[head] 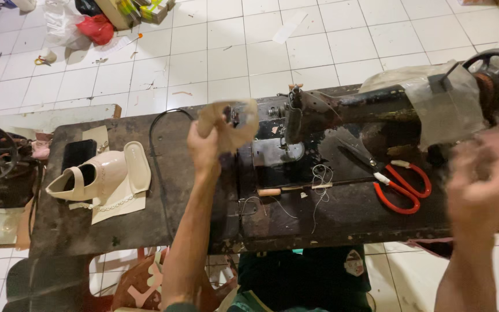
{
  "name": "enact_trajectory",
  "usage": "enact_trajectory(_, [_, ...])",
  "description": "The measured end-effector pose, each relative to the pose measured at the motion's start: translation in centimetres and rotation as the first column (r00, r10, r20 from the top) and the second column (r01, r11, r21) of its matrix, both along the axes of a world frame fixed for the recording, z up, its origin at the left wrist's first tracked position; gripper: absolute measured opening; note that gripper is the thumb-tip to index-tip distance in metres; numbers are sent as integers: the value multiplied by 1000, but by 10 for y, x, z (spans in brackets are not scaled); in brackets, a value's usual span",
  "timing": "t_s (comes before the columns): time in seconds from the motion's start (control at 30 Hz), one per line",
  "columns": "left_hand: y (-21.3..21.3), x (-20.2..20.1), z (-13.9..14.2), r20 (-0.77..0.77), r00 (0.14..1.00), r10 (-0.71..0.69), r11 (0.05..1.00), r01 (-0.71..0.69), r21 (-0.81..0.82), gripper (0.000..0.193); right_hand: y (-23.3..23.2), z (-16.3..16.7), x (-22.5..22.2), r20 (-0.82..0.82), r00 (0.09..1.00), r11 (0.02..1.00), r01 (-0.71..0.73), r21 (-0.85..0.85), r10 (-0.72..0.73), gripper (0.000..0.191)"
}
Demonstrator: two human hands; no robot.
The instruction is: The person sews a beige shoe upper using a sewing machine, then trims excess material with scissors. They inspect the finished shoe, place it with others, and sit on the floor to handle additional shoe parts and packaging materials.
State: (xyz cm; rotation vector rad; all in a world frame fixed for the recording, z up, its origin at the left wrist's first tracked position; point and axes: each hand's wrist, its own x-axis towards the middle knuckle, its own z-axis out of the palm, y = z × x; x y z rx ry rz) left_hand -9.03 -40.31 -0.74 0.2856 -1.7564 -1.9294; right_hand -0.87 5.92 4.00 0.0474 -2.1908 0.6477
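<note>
L hand pinching beige leather piece above sewing machine; looks light, floppy; grip by edge; R hand blurred, grip state unclear.

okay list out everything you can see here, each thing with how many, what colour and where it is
sewing machine: 1, black, worn, on the table right of centre
table: 1, dark, across the middle
scissors: 1, red handles, on the table in front of the machine
awl: 1, wooden handle, lying left of the scissors
thread: loose white strands, over the awl
shoes: 2, cream, table's left end on pale sheets
phone: 1, black, behind the shoes
floor: white tiles, with scraps, bags and boxes at the far left
left hand: raised, its grip shut on a beige piece
right hand: blurred, raised at the right, grip unclear
</note>
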Motion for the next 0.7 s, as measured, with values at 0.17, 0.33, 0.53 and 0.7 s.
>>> enact_trajectory(0.17, [6, 70, -17, -5, 993, -117, 907, 109, 408, 36, -23, -48, 30, 425, 905, 944, -164, 286, 28, 50])
enact_trajectory(0.33, [32, 115, -27, -28, 999, -46, 889, 54, 454, 49, -4, -76, 15, 484, 869, 940, -245, 238, 104, 60])
enact_trajectory(0.53, [71, 143, -24, -60, 998, -7, 983, 18, 183, 60, 10, -86, 2, 603, 769, 959, -283, 25, 211, 67])
enact_trajectory(0.7, [84, 147, -23, -102, 994, 37, 998, -31, 58, 65, -48, -92, 48, 579, 341, 613, 11, -790, 741, 61])
